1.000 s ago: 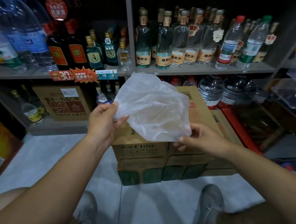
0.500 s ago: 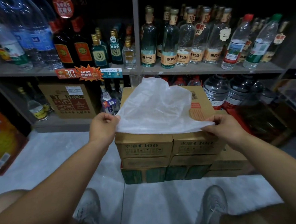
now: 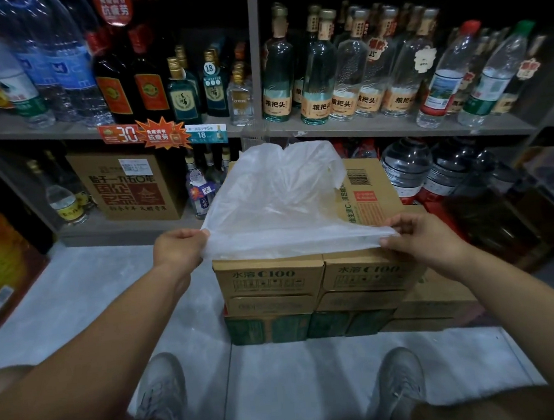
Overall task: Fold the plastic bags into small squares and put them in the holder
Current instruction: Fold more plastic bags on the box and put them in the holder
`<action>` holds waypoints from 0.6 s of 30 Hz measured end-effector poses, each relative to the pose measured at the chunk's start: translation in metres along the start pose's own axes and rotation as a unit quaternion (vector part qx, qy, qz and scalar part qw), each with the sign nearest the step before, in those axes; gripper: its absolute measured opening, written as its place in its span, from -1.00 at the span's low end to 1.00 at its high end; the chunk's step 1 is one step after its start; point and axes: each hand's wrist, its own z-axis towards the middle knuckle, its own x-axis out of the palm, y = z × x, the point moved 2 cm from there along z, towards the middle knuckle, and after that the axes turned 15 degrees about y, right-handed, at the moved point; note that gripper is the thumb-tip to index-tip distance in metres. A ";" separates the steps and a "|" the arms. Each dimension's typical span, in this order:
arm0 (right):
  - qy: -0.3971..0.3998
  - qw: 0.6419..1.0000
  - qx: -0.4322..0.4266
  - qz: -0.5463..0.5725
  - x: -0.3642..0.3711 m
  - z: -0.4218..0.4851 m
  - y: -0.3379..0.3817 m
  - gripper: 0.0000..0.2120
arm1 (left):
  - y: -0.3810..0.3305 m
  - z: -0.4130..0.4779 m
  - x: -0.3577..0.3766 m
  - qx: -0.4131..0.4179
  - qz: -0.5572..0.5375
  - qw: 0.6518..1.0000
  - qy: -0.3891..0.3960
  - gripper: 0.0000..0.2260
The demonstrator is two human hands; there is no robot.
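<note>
A thin, translucent white plastic bag (image 3: 278, 200) lies spread over the top of a stack of cardboard boxes (image 3: 269, 281). Its far end is rumpled and reaches toward the shelf. My left hand (image 3: 178, 249) grips the bag's near left corner just off the box's left edge. My right hand (image 3: 425, 235) pinches the near right corner over the box top. The near edge is stretched taut between both hands. No holder is in view.
Shelves of glass and plastic bottles (image 3: 338, 74) stand close behind the boxes. A brown carton (image 3: 130, 187) sits on the lower shelf at left. Large water jugs (image 3: 407, 164) are at right. Grey floor (image 3: 78, 289) and my two shoes (image 3: 164, 395) lie below.
The bag, held up in the air a second ago, has come down flat onto the box top. My hands have drawn apart and stretched its near edge.
</note>
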 end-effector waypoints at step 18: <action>-0.134 0.985 0.076 0.076 -0.007 0.016 -0.013 -0.82 | 0.004 0.007 -0.002 -0.060 0.006 0.998 0.028 -0.94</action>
